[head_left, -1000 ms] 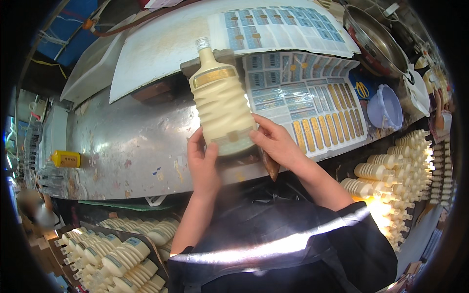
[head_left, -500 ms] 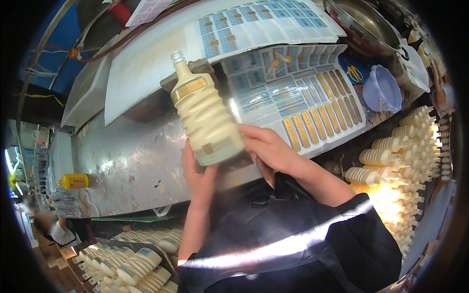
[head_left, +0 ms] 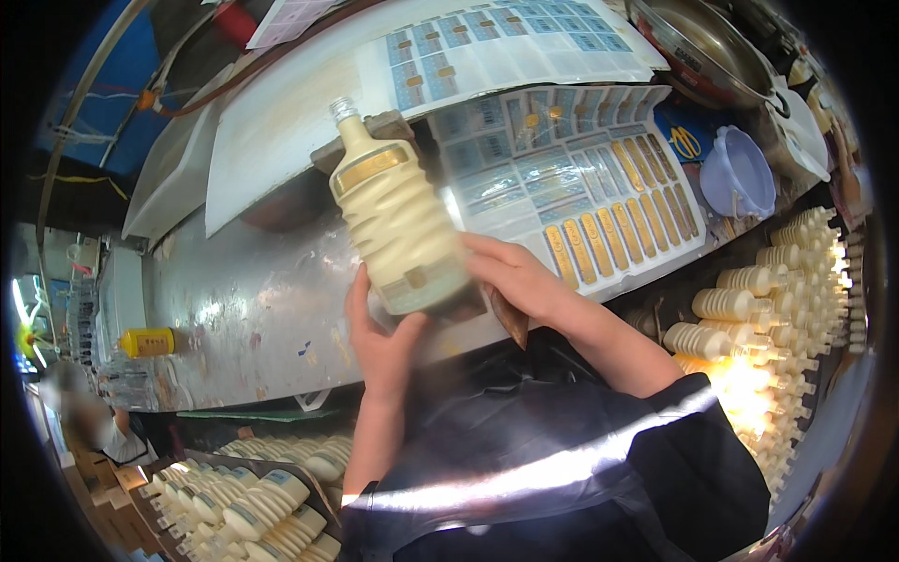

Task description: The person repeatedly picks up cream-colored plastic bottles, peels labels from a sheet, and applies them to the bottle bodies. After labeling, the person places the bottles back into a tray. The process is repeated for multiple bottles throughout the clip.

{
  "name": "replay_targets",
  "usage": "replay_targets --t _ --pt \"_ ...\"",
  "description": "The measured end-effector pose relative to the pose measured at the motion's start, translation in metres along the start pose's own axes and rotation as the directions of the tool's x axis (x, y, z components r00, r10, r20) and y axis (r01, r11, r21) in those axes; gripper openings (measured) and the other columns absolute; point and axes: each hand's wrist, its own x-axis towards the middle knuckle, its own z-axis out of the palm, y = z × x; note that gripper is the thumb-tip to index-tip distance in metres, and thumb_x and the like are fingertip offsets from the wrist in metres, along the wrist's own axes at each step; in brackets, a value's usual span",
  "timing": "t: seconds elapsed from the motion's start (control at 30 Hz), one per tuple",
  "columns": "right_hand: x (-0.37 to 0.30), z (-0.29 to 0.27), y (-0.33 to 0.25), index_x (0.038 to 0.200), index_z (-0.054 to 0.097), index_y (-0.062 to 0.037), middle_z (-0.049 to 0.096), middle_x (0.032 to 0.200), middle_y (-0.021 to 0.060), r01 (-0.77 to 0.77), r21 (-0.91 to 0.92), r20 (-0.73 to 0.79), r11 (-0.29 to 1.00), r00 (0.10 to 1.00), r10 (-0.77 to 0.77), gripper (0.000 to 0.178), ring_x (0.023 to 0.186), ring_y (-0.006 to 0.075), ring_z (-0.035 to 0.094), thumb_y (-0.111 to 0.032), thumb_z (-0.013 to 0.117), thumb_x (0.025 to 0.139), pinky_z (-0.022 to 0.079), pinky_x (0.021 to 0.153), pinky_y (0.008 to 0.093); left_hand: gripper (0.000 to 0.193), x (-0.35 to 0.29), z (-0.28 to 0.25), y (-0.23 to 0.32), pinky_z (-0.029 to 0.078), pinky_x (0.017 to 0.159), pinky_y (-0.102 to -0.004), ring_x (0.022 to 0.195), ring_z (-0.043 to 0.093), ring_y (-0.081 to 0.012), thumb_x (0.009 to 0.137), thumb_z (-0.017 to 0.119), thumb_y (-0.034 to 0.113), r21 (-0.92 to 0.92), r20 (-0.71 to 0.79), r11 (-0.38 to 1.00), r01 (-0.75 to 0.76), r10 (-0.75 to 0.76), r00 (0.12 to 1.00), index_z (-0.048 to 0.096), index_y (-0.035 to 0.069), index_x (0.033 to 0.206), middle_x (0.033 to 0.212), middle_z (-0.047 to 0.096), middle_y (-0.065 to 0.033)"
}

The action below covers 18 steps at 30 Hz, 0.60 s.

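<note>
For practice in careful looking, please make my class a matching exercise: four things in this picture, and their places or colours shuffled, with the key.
Things:
1. Ribbed bottle
2. Bucket
3. Small container
4. Label strips

Descriptions:
A. Lilac, open at the top
B. Gold, set out in rows
C. Between the left hand and right hand
D. Yellow, on the metal table

Pairs: 1-C, 2-A, 3-D, 4-B

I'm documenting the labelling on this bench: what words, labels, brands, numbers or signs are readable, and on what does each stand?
No text quoted:
Cream bottle, gold shoulder band: marks too small.
Gold strip labels: lettering too small.
Blue labels: print too small.
Yellow container: dark marks blurred.
Round metal pan: lettering blurred.
</note>
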Motion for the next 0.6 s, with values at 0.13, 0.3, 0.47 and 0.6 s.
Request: replay_targets --t 0.13,0.3,0.47,0.6 --pt "0.006 0.004 0.002 0.143 0.055 -0.0028 0.069 0.126 0.0144 0.081 -0.19 -0.003 0.978 0.997 -0.083 0.047 0.117 0.0197 0.063 -0.027 0.057 0.103 0.048 0.1 0.035 0.072 0.003 0.004 -0.007 0.032 0.119 -0.0389 0.139 0.045 -0.0234 0.099 0.067 0.036 -0.377 0.002 0.924 0.062 -0.066 0.998 0.036 0.001 0.153 0.149 0.047 -0.0137" --pt "0.003 0.012 -0.016 0.142 0.057 -0.0048 0.072 0.115 0.0145 -0.063 -0.408 -0.08 0.911 0.996 0.034 0.049 0.105 0.0222 0.067 -0.031 0.062 0.1 0.052 0.094 0.0358 0.051 0.006 0.013 0.005 0.036 0.114 -0.0393 0.133 0.046 -0.0224 0.105 0.056 0.019 -0.401 -0.045 0.908 0.125 -0.156 0.987 0.036 0.001 0.148 0.145 0.047 -0.0151" --pt "0.001 0.015 -0.016 0.141 0.057 -0.0045 0.073 0.109 0.0146 -0.096 -0.378 -0.107 0.921 0.992 0.06 0.051 0.094 0.0206 0.069 -0.032 0.065 0.099 0.055 0.083 0.0352 0.047 0.006 0.016 0.007 0.038 0.113 -0.0377 0.13 0.047 -0.0214 0.105 0.055 0.017 -0.457 -0.04 0.88 0.128 -0.164 0.986 0.038 0.003 0.146 0.142 0.049 -0.0145" --pt "0.002 0.014 -0.007 0.142 0.057 -0.0035 0.066 0.094 0.0035 -0.058 -0.357 -0.11 0.932 0.994 0.02 0.051 0.081 0.0092 0.056 -0.029 0.065 0.099 0.049 0.073 0.0265 0.046 0.006 0.015 0.004 0.038 0.112 -0.0371 0.129 0.048 -0.0206 0.105 0.055 0.016 -0.472 -0.035 0.873 0.123 -0.158 0.987 0.039 0.003 0.146 0.141 0.049 -0.0141"
